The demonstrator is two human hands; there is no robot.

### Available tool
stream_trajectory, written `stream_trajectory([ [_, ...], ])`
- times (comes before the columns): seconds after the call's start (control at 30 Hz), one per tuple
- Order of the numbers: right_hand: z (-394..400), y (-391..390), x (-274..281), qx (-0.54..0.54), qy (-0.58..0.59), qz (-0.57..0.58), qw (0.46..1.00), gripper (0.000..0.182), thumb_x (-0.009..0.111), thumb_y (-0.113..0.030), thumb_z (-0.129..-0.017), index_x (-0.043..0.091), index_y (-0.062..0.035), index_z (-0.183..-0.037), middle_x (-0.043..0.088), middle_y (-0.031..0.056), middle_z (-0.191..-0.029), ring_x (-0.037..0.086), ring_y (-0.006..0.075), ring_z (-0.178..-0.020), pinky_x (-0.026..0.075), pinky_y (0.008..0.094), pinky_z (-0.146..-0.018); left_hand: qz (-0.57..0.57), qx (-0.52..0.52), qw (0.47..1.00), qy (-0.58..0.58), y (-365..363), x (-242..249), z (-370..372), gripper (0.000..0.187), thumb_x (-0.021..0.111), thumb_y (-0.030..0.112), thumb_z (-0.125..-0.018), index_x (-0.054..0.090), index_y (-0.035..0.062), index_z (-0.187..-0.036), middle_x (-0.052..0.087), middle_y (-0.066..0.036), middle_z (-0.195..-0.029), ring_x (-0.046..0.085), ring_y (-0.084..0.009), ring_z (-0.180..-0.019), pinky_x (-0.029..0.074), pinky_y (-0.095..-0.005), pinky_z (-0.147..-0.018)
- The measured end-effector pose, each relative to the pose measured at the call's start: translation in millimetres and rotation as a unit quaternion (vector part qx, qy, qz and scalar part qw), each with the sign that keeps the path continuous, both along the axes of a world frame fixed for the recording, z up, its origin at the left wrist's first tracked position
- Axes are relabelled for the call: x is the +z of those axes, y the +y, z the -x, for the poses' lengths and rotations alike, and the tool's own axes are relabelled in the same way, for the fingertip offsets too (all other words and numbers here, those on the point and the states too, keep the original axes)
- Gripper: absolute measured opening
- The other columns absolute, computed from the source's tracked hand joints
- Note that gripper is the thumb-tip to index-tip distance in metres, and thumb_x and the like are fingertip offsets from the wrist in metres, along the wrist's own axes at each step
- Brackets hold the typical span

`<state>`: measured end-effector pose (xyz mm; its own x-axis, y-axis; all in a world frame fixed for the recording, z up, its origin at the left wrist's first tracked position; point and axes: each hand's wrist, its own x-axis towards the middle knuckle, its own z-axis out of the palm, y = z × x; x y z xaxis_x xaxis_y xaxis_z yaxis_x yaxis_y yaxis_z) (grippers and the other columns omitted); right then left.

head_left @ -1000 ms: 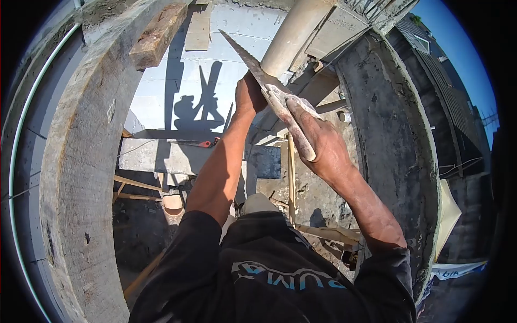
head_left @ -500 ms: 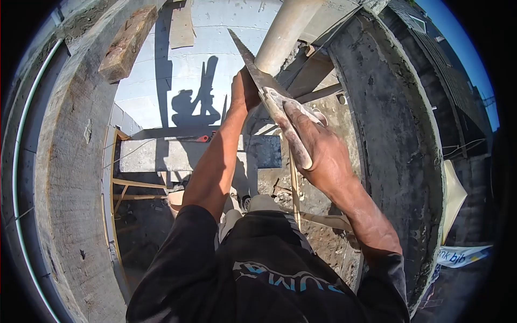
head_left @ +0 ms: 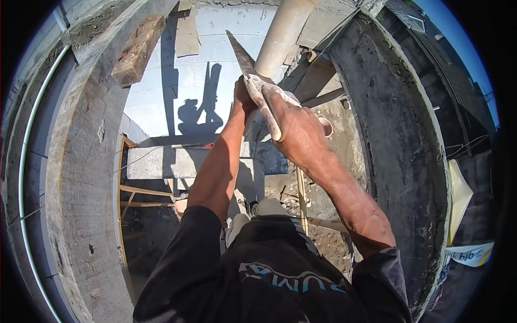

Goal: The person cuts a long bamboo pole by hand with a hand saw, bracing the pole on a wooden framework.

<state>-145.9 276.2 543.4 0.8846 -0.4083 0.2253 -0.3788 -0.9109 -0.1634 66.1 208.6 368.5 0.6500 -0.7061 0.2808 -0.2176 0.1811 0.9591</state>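
My right hand (head_left: pixel 301 132) is wrapped round the pale, worn handle of a hand saw (head_left: pixel 240 52). The toothed blade points up and to the left, its edge beside a thick pale pipe (head_left: pixel 283 40). Just left of the handle, my left hand (head_left: pixel 243 98) is raised near the lower end of the pipe. Its fingers are mostly hidden behind the saw, so what it holds cannot be made out.
A brick-like block (head_left: pixel 138 51) rests on the left concrete beam (head_left: pixel 86 161). Below my arms lies a grey plank (head_left: pixel 161 161). A rough concrete wall (head_left: pixel 398 140) runs down the right. Wooden strips (head_left: pixel 145 190) stand lower left.
My right hand and the saw handle have shifted left and up, with less of the blade showing past the handle. The whole view has moved slightly.
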Motion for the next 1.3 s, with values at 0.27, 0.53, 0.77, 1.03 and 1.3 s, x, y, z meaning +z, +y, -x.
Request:
stream_trajectory([
  [0.27, 139, 35, -10, 0.056, -0.069, 0.042, 0.995, 0.060, 0.068, -0.012, -0.088, 0.047, -0.0014, -0.143, 0.072, 0.0185, -0.096, 0.071, 0.0332, -0.089, 0.053, 0.0432, -0.086, -0.121, 0.086, 0.987, -0.063, 36, 38, 8, 0.029, 0.066, 0.021, -0.087, 0.064, 0.0006, -0.108, 0.070, -0.025, -0.101, 0.067, -0.0413, -0.099, 0.052, -0.0439, -0.083],
  [0.53, 63, 20, -15, 0.048, -0.088, -0.002, 0.995, 0.051, 0.057, -0.017, -0.095, 0.045, -0.0086, -0.144, 0.068, 0.0241, -0.099, 0.067, 0.0445, -0.089, 0.051, 0.0522, -0.082, -0.125, 0.086, 0.986, -0.069, 54, 56, -2, 0.040, 0.076, 0.030, -0.079, 0.068, 0.0002, -0.104, 0.072, -0.023, -0.094, 0.071, -0.0377, -0.092, 0.053, -0.0418, -0.079],
  [0.77, 66, 10, -10, 0.041, -0.066, -0.022, 0.997, 0.051, 0.062, -0.013, -0.090, 0.049, -0.0017, -0.138, 0.069, 0.0233, -0.093, 0.068, 0.0418, -0.088, 0.052, 0.0501, -0.077, -0.100, 0.095, 0.986, -0.090, 38, 23, 26, 0.042, 0.077, 0.028, -0.079, 0.064, 0.0008, -0.108, 0.072, -0.022, -0.101, 0.069, -0.0366, -0.099, 0.053, -0.0411, -0.084],
  [1.03, 67, 12, -26, 0.023, -0.090, -0.033, 0.995, 0.054, 0.063, -0.010, -0.092, 0.046, -0.0065, -0.143, 0.067, 0.0268, -0.102, 0.066, 0.0428, -0.094, 0.051, 0.0508, -0.082, -0.090, 0.100, 0.985, -0.107, 55, 41, 41, 0.039, 0.074, 0.030, -0.079, 0.068, 0.0016, -0.104, 0.073, -0.021, -0.098, 0.070, -0.0372, -0.094, 0.054, -0.0414, -0.080],
  [1.3, 135, 49, -5, 0.040, -0.012, -0.029, 0.999, 0.057, 0.062, -0.009, -0.092, 0.044, -0.0018, -0.146, 0.068, 0.0209, -0.102, 0.066, 0.0363, -0.095, 0.049, 0.0488, -0.086, -0.119, 0.111, 0.984, -0.078, 64, 50, 8, 0.034, 0.073, 0.022, -0.082, 0.063, -0.0018, -0.104, 0.070, -0.026, -0.099, 0.068, -0.0406, -0.098, 0.051, -0.0414, -0.084],
])
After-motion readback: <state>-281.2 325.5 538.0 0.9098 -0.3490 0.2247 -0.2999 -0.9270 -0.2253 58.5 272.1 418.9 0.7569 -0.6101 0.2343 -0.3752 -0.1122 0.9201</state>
